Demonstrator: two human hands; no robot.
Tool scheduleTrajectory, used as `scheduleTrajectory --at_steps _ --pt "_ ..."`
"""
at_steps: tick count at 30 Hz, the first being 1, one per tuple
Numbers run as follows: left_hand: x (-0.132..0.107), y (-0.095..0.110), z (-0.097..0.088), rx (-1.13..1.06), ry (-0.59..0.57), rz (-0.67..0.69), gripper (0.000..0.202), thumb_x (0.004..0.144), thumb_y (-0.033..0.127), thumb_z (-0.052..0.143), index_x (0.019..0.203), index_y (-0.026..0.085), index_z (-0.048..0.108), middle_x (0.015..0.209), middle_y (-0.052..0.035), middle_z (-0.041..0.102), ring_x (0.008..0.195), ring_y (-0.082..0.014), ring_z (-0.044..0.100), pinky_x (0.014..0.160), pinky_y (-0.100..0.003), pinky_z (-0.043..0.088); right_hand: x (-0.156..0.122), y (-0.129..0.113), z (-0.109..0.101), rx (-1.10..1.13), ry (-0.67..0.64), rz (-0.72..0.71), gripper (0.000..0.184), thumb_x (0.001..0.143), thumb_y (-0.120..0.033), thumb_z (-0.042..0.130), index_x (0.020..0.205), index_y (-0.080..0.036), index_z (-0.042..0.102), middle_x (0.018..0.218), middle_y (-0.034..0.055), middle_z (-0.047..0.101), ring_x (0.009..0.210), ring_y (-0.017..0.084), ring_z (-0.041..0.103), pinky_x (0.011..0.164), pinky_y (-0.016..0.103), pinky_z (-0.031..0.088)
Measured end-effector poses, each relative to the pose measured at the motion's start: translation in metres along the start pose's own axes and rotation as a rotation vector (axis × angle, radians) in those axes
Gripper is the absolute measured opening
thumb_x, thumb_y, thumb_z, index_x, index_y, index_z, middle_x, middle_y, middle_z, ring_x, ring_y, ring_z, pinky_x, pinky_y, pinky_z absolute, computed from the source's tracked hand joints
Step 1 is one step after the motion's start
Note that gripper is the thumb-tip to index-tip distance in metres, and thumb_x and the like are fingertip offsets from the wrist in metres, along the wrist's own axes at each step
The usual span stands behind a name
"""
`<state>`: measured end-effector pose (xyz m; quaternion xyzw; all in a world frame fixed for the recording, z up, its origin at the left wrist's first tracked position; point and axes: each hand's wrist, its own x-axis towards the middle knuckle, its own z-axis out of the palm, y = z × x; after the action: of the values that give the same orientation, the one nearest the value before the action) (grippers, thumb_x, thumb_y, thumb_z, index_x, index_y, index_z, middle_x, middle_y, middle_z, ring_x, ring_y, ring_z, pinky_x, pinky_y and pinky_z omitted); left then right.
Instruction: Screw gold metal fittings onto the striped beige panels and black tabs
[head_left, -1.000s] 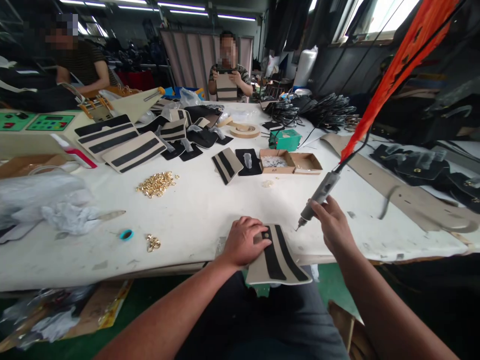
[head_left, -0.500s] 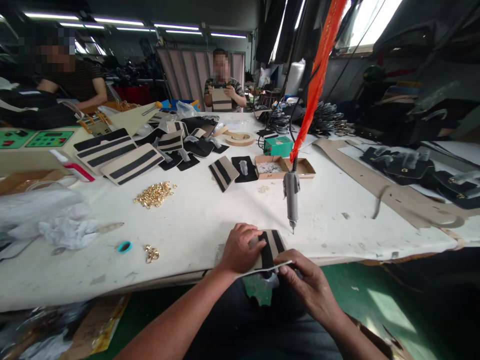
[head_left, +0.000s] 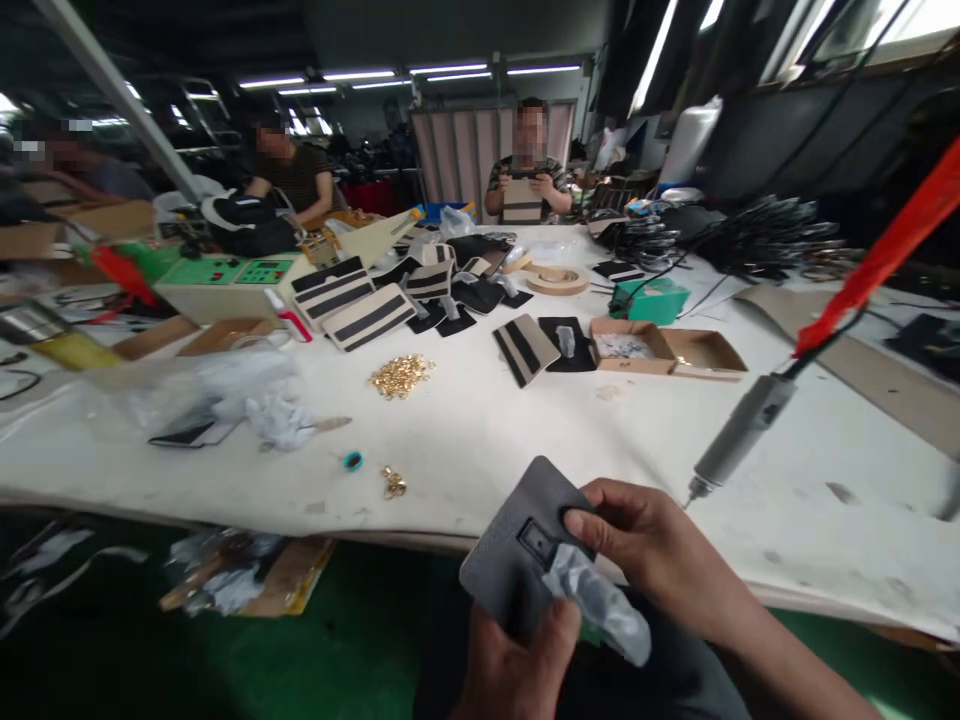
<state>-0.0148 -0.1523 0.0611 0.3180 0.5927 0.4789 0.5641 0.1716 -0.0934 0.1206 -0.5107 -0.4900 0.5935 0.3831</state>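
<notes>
Both hands hold a flat bag panel [head_left: 517,545] below the table's near edge, its grey back side facing me with a small dark square fitting on it. My left hand [head_left: 517,660] grips the panel from below, thumb up. My right hand [head_left: 645,550] pinches its right side and a crumpled clear plastic wrap [head_left: 600,600]. A grey electric screwdriver [head_left: 739,432] hangs on an orange cord [head_left: 881,260] just right of my right hand, held by no one.
On the white table [head_left: 465,430] lie striped beige-and-black panels [head_left: 367,315], a heap of gold fittings [head_left: 400,375], open cardboard boxes [head_left: 667,350], a green box [head_left: 649,300], crumpled plastic [head_left: 225,395] and a tape roll [head_left: 556,280]. Other people sit at the far side.
The panel has been lifted off the table edge and turned grey side up. My view has swung left. The hanging screwdriver now sits to the right, tilted.
</notes>
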Motion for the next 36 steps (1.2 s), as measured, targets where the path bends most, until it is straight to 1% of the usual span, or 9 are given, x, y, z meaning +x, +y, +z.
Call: scheduleTrajectory --at_steps 3,6,13,16,19,26,29,33,36 --pt "0.002 0.005 -0.015 -0.057 0.204 -0.150 0.053 0.079 0.062 0.082 0.113 0.021 0.078 0.115 -0.0129 0.081 0.125 -0.0392 0.070 0.104 -0.047 0.059 0.020 -0.002 0.016 -0.130 -0.087 -0.042 0.042 0.089 -0.061 0.075 0.087 -0.020 0.076 0.073 0.0001 0.063 0.063 0.014 0.049 0.054 0.026 0.037" --pt "0.007 0.006 -0.043 -0.164 0.294 -0.157 0.053 0.080 0.061 0.080 0.116 0.023 0.078 0.108 -0.0109 0.083 0.120 -0.0398 0.073 0.104 -0.050 0.060 0.054 -0.001 0.036 -0.250 -0.045 -0.151 0.038 0.091 -0.059 0.073 0.093 -0.022 0.078 0.073 -0.0010 0.064 0.060 0.013 0.048 0.053 0.027 0.036" --pt "-0.002 -0.013 -0.107 -0.147 0.501 -0.143 0.044 0.070 0.057 0.087 0.108 0.036 0.081 0.101 -0.0028 0.084 0.128 -0.0427 0.068 0.107 -0.058 0.059 0.139 0.035 0.125 -0.595 -0.112 -0.321 0.016 0.091 -0.034 0.071 0.098 -0.025 0.081 0.092 0.0030 0.080 0.079 0.021 0.072 0.076 0.032 0.053" --pt "-0.007 -0.019 -0.121 -0.095 0.570 -0.114 0.039 0.067 0.056 0.089 0.097 0.031 0.082 0.112 -0.0053 0.082 0.137 -0.0413 0.061 0.117 -0.055 0.052 0.158 0.047 0.154 -0.752 -0.115 -0.313 0.018 0.092 -0.032 0.068 0.103 -0.026 0.082 0.097 0.0032 0.081 0.086 0.022 0.074 0.082 0.031 0.052" --pt "-0.007 -0.020 -0.125 -0.106 0.565 -0.140 0.038 0.070 0.053 0.088 0.095 0.026 0.080 0.117 -0.0089 0.081 0.137 -0.0393 0.062 0.121 -0.053 0.048 0.166 0.050 0.168 -0.884 -0.111 -0.304 0.019 0.093 -0.031 0.067 0.105 -0.027 0.082 0.099 0.0034 0.081 0.088 0.022 0.073 0.079 0.030 0.050" --pt "0.003 -0.007 -0.121 -0.173 0.473 -0.116 0.047 0.076 0.053 0.086 0.108 0.020 0.079 0.107 -0.0097 0.083 0.124 -0.0376 0.071 0.116 -0.051 0.051 0.174 0.053 0.176 -0.941 -0.084 -0.324 0.015 0.090 -0.028 0.067 0.096 -0.026 0.081 0.097 0.0036 0.080 0.085 0.021 0.070 0.075 0.030 0.047" --pt "0.002 0.002 -0.122 -0.156 0.411 -0.069 0.050 0.080 0.056 0.083 0.114 0.019 0.079 0.106 -0.0088 0.083 0.123 -0.0354 0.072 0.115 -0.047 0.052 0.167 0.053 0.163 -0.675 -0.065 -0.279 0.013 0.090 -0.031 0.070 0.091 -0.023 0.080 0.088 0.0032 0.079 0.077 0.019 0.069 0.073 0.030 0.050" --pt "0.001 0.013 -0.121 -0.040 0.335 -0.008 0.051 0.083 0.058 0.080 0.113 0.016 0.081 0.106 -0.0091 0.084 0.113 -0.0346 0.076 0.105 -0.042 0.058 0.121 0.041 0.129 -0.193 0.013 -0.217 0.030 0.090 -0.047 0.077 0.095 -0.018 0.079 0.079 0.0034 0.075 0.065 0.016 0.063 0.061 0.029 0.050" --pt "0.003 0.018 -0.112 0.063 0.272 0.068 0.050 0.087 0.057 0.076 0.112 0.014 0.081 0.103 -0.0090 0.084 0.104 -0.0326 0.077 0.096 -0.038 0.060 0.073 0.027 0.111 -0.146 -0.025 -0.359 0.018 0.091 -0.039 0.080 0.095 -0.022 0.081 0.087 0.0039 0.076 0.073 0.016 0.066 0.065 0.028 0.054"
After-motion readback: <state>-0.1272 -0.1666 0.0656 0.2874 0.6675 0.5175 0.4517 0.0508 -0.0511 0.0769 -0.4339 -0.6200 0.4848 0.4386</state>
